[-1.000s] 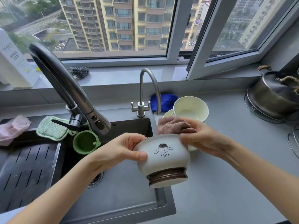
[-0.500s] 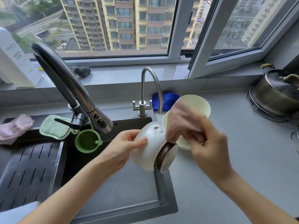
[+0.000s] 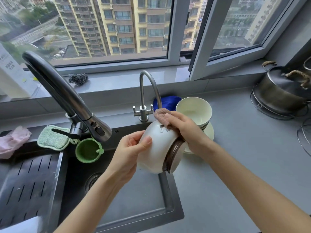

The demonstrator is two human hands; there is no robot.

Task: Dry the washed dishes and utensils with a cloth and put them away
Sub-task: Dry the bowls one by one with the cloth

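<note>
the grey stone counter runs smooth and matte across the right, with the dark steel sink sunk into it on the left and a slotted metal drain tray in the near left corner. a thick curved black tap arches over the sink; a thin brushed steel tap stands behind. a dull metal pot with rope-wrapped handles sits far right on a wire stand.

a stack of pale glossy bowls rests on the counter just right of the sink. held over the sink's right edge is the white glazed bowl, round-bellied with a brown ringed foot, tipped on its side with the foot toward the near right. the left hand grips its rim side, thumb curled over the outer wall. the right hand curls its fingers round a pinkish-brown waffle-textured cloth and presses it on the bowl's upper wall.

half a second ago the cloth was bunched above the bowl's foot; now it lies flatter against the wall, farther from the foot, and the bowl sits a little lower.

smaller things: a green fuzzy sponge, a green silicone cup, a pink glove, a blue cloth, a steel wool ball.
</note>
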